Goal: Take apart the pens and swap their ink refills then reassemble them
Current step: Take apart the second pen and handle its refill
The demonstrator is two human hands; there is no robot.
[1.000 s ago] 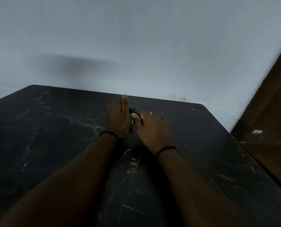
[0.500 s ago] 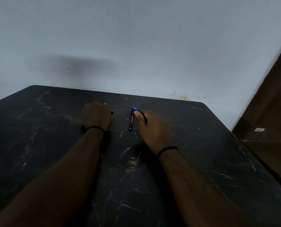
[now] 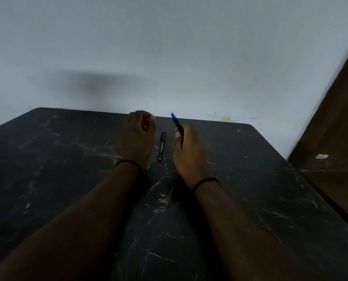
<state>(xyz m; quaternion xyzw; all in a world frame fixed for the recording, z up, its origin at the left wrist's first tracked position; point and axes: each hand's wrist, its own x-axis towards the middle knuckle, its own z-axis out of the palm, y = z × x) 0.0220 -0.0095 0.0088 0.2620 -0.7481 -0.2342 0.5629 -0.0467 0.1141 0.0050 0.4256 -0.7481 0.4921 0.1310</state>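
My right hand [image 3: 189,153] grips a dark pen [image 3: 177,125] by its barrel. Its uncapped blue tip points up and away toward the wall. A second black pen [image 3: 161,147] lies capped on the black marble table [image 3: 67,159] between my two hands, running lengthwise away from me. My left hand [image 3: 139,136] hovers to the left of that pen with its fingers curled into a fist. The small dark cap it pulled off is hidden inside the fist.
A pale wall rises right behind the table's far edge. A brown wooden door or panel [image 3: 335,138] stands at the right, close to the table's right edge. Both wrists wear thin black bands.
My hands came apart from the pen they held together. The left drew away with the cap, then moved back toward the middle. The right lifted the uncapped pen.
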